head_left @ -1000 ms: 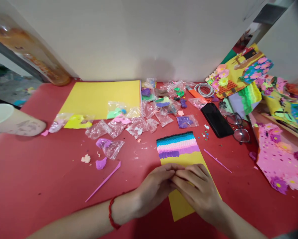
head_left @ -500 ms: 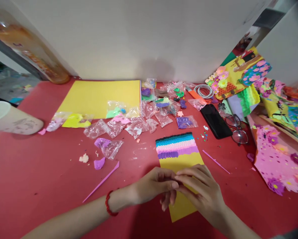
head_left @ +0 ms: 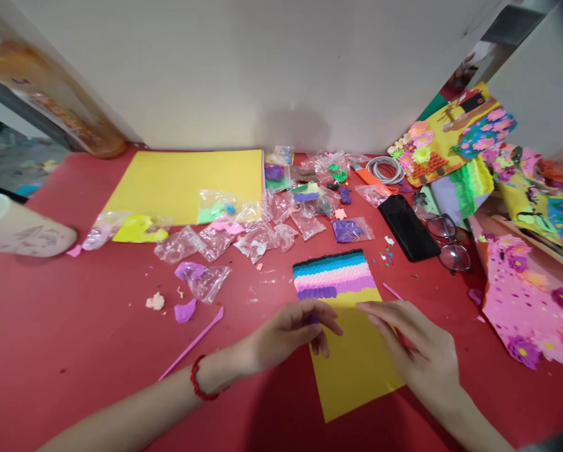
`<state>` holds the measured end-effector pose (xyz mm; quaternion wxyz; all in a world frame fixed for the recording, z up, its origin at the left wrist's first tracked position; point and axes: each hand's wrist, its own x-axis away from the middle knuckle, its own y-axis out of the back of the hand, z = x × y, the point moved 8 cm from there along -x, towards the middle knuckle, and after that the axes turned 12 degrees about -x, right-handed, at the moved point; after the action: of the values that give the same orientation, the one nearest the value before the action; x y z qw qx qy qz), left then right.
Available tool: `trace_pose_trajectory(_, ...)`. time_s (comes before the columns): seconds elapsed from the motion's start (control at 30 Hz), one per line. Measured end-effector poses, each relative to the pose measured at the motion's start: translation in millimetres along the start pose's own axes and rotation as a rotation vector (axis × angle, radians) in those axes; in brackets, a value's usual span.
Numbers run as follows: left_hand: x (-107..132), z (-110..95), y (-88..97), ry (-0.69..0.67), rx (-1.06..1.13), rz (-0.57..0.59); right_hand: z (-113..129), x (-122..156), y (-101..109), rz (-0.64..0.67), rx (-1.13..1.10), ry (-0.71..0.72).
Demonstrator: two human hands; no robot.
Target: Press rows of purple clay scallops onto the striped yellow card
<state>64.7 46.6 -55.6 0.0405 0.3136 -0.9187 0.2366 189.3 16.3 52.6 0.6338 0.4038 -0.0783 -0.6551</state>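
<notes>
The yellow card (head_left: 356, 370) lies lower centre, beneath both hands' fingers, its long axis running up the frame. Its purple row (head_left: 317, 292) is nearer the left hand (head_left: 295, 333) — fingers loosely curled around purple clay (head_left: 313, 320). Whether the right hand (head_left: 422, 345) pinches anything, I cannot tell. The upper-left bottle's label (head_left: 58, 113) is unreadable.

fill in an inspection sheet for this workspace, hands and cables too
surface: red table, dotted with crumbs
job's things: yellow sheet with coloured clay rows at its far end; the dark purple row stops partway
clutter: plastic bags, phone, glasses, two pink sticks
hands: left hand holds purple clay; right hand is above the sheet, its hold unclear
cables: one coiled cable near the wall
surroundings: pale wall, bottle at left, decorated cards at right
</notes>
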Motion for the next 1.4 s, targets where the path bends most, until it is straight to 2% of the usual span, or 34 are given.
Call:
trace_pose_trajectory(0.13, -0.6, 3.6, -8.6, 0.029, 0.097, 0.039, 4.3, -2.8, -15.6, -0.003, -0.115, 0.069)
trace_pose_trajectory(0.3, 2.0, 0.2, -17.4, 0.043, 0.126, 0.098, 11.3, -11.0, -29.0, 0.022, -0.143, 0.190)
trace_pose_trajectory(0.47, 2.2, -1.5, -20.3, 0.058, 0.143, 0.150, 7.6, -11.4, -39.1, 0.079, -0.193, 0.142)
trace_pose_trajectory(0.57, 1.5, -0.2, -19.3, 0.077, 0.124, 0.162, 6.5, -9.6, -34.1, 0.094, -0.191, 0.089)
trace_pose_trajectory(0.73, 1.3, -0.3, -15.0, 0.040, 0.076, 0.123, -16.5, -8.3, 1.1, -0.080, -0.181, -0.129)
trace_pose_trajectory(0.83, 0.6, 0.1, -11.1, 0.029, 0.034, 0.071, -29.5, -5.1, 2.3, -0.073, -0.207, -0.205)
trace_pose_trajectory(1.0, -0.3, 1.2, 3.6, 0.062, 0.003, -0.093, -31.2, -0.8, -13.8, -0.024, -0.312, -0.182)
trace_pose_trajectory(1.1, 0.4, -0.2, 7.8, 0.076, -0.047, -0.142, -27.6, 0.0, -22.3, 0.034, -0.342, -0.191)
trace_pose_trajectory(1.27, -0.6, -6.9, -0.1, 0.019, -0.100, -0.080, -15.2, -4.2, -24.2, 0.041, -0.308, -0.151)
trace_pose_trajectory(1.4, 0.6, -0.9, -13.5, 0.074, 0.008, 0.037, -0.4, -8.9, -23.3, 0.010, -0.276, -0.035)
